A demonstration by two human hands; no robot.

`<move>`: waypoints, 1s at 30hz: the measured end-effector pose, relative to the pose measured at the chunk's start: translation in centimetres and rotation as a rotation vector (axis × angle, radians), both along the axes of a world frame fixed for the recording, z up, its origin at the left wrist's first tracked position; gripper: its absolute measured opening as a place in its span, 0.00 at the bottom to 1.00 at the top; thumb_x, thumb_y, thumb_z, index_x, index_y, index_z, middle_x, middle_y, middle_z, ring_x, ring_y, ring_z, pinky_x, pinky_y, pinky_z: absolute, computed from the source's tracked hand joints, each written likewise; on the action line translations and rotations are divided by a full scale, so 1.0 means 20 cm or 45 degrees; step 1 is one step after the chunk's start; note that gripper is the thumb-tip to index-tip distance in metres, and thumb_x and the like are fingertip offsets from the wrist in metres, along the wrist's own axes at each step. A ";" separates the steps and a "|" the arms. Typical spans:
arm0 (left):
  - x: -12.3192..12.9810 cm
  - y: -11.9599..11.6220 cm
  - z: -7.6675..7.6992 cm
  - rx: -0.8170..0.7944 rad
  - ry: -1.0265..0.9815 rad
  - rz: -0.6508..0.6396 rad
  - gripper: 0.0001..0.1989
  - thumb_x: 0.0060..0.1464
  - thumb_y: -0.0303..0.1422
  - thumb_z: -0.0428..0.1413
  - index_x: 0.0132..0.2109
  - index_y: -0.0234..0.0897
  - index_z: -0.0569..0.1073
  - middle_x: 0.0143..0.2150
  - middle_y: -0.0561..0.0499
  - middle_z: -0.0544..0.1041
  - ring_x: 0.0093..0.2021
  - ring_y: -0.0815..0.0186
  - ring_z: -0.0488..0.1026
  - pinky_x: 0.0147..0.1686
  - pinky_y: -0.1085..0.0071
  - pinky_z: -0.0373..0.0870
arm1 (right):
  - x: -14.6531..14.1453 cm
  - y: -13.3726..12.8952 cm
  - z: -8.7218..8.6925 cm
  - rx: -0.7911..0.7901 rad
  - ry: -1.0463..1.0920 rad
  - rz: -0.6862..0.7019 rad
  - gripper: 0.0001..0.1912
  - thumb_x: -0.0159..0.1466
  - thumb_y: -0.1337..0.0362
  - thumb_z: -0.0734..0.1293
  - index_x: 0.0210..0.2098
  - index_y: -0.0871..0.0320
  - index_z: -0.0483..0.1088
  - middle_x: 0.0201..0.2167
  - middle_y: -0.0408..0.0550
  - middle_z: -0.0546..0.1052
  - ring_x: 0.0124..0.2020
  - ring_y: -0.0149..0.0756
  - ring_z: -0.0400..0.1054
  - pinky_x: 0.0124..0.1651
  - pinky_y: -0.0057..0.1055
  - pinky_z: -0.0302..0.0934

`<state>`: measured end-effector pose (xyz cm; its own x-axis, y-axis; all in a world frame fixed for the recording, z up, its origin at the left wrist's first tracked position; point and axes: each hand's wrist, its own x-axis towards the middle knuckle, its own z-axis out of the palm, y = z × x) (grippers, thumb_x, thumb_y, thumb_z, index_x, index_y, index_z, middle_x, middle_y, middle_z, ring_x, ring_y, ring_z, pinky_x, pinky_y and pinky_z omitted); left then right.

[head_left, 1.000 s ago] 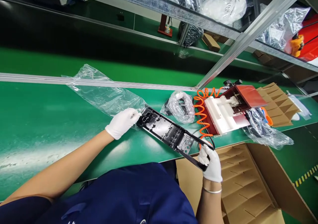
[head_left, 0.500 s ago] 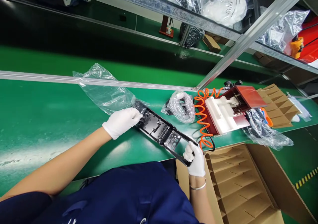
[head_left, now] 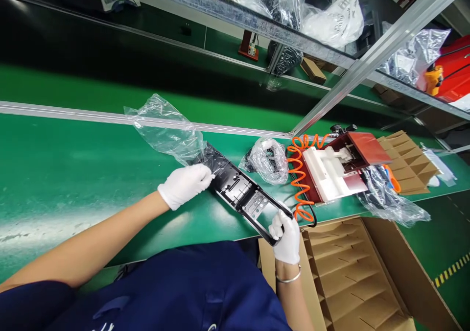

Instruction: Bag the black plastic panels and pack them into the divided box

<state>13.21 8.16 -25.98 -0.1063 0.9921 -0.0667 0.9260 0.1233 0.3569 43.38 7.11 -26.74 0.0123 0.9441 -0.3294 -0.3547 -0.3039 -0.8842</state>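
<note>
A long black plastic housing [head_left: 232, 189], with a rectangular window opening at its near end, is held slanting over the green bench. My right hand [head_left: 287, 238], in a white glove, is closed around the window end. At the far end, a clear plastic bag [head_left: 167, 131] covers part of the housing and trails away to the upper left. My left hand [head_left: 186, 185], also gloved in white, pinches with thumb and fingertips beside the housing's left edge, at the mouth of the bag. The fold between its fingers is hard to see.
A bagged bundle [head_left: 270, 160] lies beyond the housing. To its right are a coiled orange hose [head_left: 298, 174] and a red-and-white fixture [head_left: 334, 169]. A divided cardboard box [head_left: 362, 272] stands at the lower right. A metal rail [head_left: 235, 128] crosses the bench.
The bag and my left hand have shifted slightly to the right, and the bag covers a little more of the housing's far end. My right hand keeps its grip.
</note>
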 end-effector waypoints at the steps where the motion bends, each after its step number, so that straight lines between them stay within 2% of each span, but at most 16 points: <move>1: 0.01 0.00 -0.01 -0.007 0.047 -0.012 0.17 0.62 0.37 0.45 0.28 0.38 0.69 0.30 0.48 0.76 0.32 0.63 0.73 0.31 0.69 0.61 | 0.00 0.00 0.00 0.004 -0.010 0.015 0.16 0.56 0.59 0.73 0.40 0.57 0.68 0.16 0.30 0.56 0.13 0.19 0.42 0.14 0.18 0.41; 4: 0.04 0.00 -0.03 0.034 0.213 -0.036 0.18 0.64 0.38 0.43 0.30 0.38 0.70 0.32 0.45 0.77 0.33 0.60 0.74 0.32 0.67 0.62 | -0.02 0.00 0.00 0.004 -0.009 0.040 0.14 0.56 0.58 0.73 0.30 0.57 0.64 0.16 0.31 0.55 0.14 0.19 0.41 0.14 0.19 0.40; 7: 0.06 0.01 -0.04 0.077 0.184 -0.182 0.18 0.64 0.37 0.43 0.29 0.37 0.70 0.31 0.44 0.76 0.33 0.59 0.74 0.33 0.65 0.63 | -0.04 0.00 -0.01 0.000 -0.003 0.021 0.21 0.56 0.57 0.73 0.23 0.56 0.56 0.16 0.32 0.55 0.14 0.19 0.41 0.14 0.20 0.40; 13: 0.08 0.03 -0.03 0.176 0.137 -0.147 0.19 0.65 0.37 0.42 0.29 0.38 0.69 0.29 0.44 0.74 0.32 0.59 0.72 0.31 0.64 0.61 | -0.09 -0.01 -0.01 0.030 0.016 0.013 0.14 0.56 0.58 0.73 0.33 0.56 0.65 0.15 0.30 0.56 0.14 0.19 0.40 0.15 0.19 0.40; 16: 0.08 0.04 -0.01 0.176 0.108 -0.170 0.18 0.64 0.36 0.43 0.28 0.38 0.68 0.28 0.45 0.73 0.31 0.61 0.71 0.32 0.65 0.61 | -0.09 -0.01 0.00 0.059 0.017 -0.024 0.14 0.57 0.58 0.72 0.39 0.56 0.67 0.15 0.30 0.57 0.14 0.20 0.42 0.15 0.19 0.42; 20: 0.06 0.07 0.01 0.220 0.122 -0.055 0.18 0.65 0.36 0.42 0.30 0.37 0.70 0.31 0.45 0.74 0.33 0.60 0.72 0.33 0.66 0.63 | -0.08 -0.01 0.00 0.068 -0.004 0.035 0.17 0.57 0.58 0.72 0.42 0.56 0.68 0.16 0.30 0.56 0.13 0.20 0.42 0.15 0.19 0.42; 25: 0.10 0.08 0.00 0.124 0.141 -0.245 0.16 0.63 0.36 0.45 0.31 0.37 0.71 0.32 0.45 0.76 0.34 0.60 0.74 0.34 0.66 0.65 | -0.10 -0.02 -0.01 0.060 -0.005 -0.050 0.17 0.59 0.57 0.71 0.44 0.56 0.69 0.16 0.30 0.57 0.14 0.20 0.43 0.16 0.19 0.43; 30: 0.23 0.04 0.01 0.095 0.081 -0.310 0.18 0.65 0.39 0.44 0.34 0.37 0.74 0.33 0.44 0.77 0.35 0.58 0.76 0.34 0.65 0.66 | -0.18 -0.01 -0.01 0.009 0.039 -0.023 0.22 0.56 0.57 0.72 0.48 0.57 0.68 0.16 0.29 0.56 0.14 0.20 0.43 0.15 0.19 0.41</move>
<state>17.74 8.98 -25.80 0.1342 0.9909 0.0068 0.9461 -0.1302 0.2966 39.77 6.89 -26.99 0.0196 0.9461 -0.3232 -0.3869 -0.2909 -0.8750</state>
